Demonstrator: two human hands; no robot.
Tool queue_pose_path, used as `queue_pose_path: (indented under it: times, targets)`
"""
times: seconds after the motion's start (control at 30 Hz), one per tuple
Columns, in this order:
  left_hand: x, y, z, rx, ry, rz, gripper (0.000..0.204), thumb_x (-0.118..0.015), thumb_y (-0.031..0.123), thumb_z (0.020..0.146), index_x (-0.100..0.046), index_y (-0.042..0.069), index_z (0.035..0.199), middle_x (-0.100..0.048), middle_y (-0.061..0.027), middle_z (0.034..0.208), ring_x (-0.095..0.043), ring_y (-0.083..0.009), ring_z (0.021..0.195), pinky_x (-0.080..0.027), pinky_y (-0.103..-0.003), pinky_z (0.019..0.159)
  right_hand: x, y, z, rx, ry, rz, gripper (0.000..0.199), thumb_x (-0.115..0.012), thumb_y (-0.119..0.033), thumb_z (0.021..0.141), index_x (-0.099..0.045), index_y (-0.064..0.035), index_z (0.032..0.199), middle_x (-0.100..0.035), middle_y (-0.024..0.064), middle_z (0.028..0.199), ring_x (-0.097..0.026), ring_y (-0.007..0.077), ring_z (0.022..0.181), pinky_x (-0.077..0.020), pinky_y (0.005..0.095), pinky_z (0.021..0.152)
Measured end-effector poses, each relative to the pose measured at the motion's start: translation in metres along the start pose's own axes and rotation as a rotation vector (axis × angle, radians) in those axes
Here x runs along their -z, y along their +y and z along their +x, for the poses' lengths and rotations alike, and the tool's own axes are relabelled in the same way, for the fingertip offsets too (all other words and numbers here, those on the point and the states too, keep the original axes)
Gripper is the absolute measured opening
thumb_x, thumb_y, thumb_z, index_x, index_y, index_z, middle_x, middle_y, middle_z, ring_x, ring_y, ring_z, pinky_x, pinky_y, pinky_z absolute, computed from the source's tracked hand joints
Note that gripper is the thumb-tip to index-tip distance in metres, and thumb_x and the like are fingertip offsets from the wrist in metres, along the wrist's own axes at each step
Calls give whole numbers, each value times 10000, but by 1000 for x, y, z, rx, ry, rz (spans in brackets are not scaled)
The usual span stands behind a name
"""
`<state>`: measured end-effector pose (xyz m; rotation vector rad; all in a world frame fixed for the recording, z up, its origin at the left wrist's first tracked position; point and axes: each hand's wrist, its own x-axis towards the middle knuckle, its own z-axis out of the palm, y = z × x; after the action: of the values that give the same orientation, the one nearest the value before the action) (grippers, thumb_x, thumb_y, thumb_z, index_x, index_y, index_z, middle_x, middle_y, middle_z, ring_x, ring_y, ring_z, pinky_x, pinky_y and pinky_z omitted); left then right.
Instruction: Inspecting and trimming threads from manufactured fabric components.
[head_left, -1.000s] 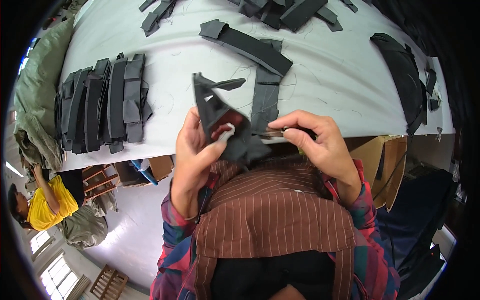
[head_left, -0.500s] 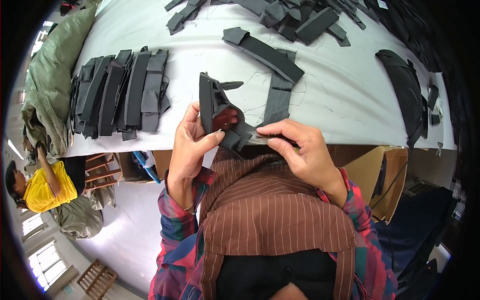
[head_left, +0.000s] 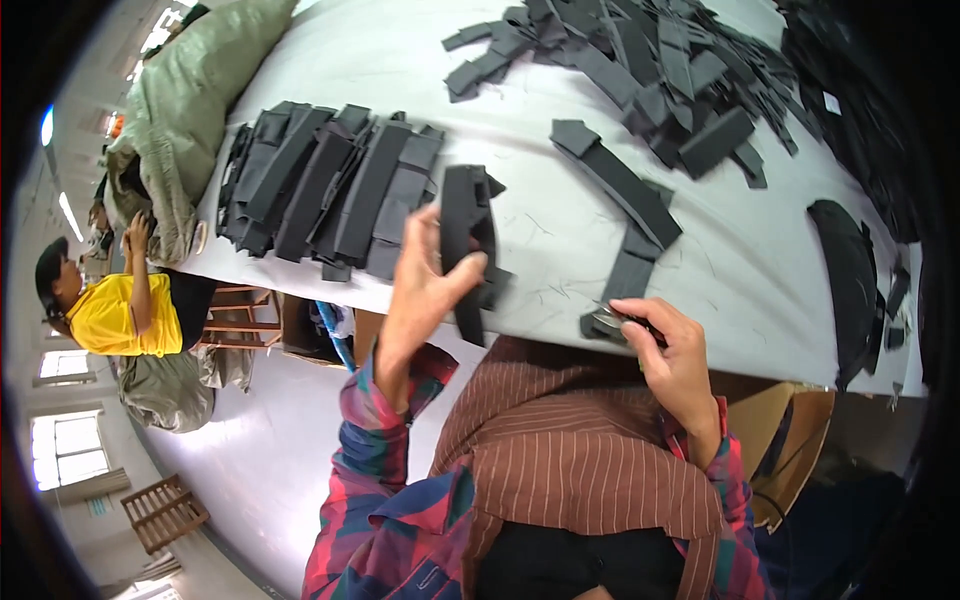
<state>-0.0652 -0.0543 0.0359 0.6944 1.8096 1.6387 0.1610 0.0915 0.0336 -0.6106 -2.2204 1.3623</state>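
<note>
My left hand [head_left: 425,285] is closed round a dark grey folded fabric strip [head_left: 466,215], with the thumb on its near side. The strip is tilted up over the table's front edge and slightly blurred. In my right hand [head_left: 672,350] is a small pair of thread snips [head_left: 607,320], metal tips pointing left. The snips hover at the near end of a flat grey strip [head_left: 633,265]; whether they touch it I cannot tell. Across that strip's far end lies a thicker dark strip [head_left: 625,190]. Loose thread ends are scattered around them.
A row of stacked dark strips [head_left: 310,190] lies left on the white table [head_left: 540,260]. A heap of strips [head_left: 690,80] covers the far side. Black fabric [head_left: 842,285] lies at right. Below stands a cardboard box [head_left: 805,435]. A person in yellow [head_left: 130,310] is beside a green sack [head_left: 190,110].
My left hand has carried its strip left, away from the snips, toward the stacked row. The snips have parted from that strip. The whole view has shifted and turned.
</note>
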Motion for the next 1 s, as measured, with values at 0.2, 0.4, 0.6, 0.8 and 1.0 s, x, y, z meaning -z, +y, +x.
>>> queue_pose_path:
  times: [0.2,0.4,0.6,0.8,1.0]
  targets:
    - [105,57,72,-719,435,1200,458,-625,13,784,-522,46,1229,-562,-123,1099,-548,-252,1043,-436,-332,915,12,14,-2,-79,41,-30,169,-602,-10,824,-645,-6,987,-642,108,820,-582,195,658,-450,262,617]
    - [266,-9,124,-287,445,1776,393,-583,319,879,-566,157,1237,-414,-73,1416,-393,-325,1271,-320,-552,969,10,15,5,-95,25,20,181,-577,-10,840,-641,17,1007,-658,92,844,-591,133,731,-457,237,681]
    - [134,32,118,-709,344,1263,245,-614,114,841,-642,69,1079,-570,-140,1188,-536,-314,1092,-420,-433,901,21,32,9,-180,148,98,187,-567,-34,865,-637,13,1032,-645,43,814,-536,73,723,-434,218,660]
    - [-105,-24,32,-482,-292,748,615,-744,235,756,-465,-15,1243,-513,-193,1063,-550,-274,954,-499,-346,739,34,38,8,-196,303,209,180,-585,-85,888,-643,-12,1042,-575,-11,708,-448,59,642,-386,221,579]
    - [-161,-37,20,-457,-283,920,619,-737,278,763,-481,-32,1233,-509,-186,1027,-543,-298,914,-480,-368,736,41,47,-3,-210,330,225,175,-562,-67,898,-633,-2,1045,-578,-30,784,-472,36,726,-391,189,653]
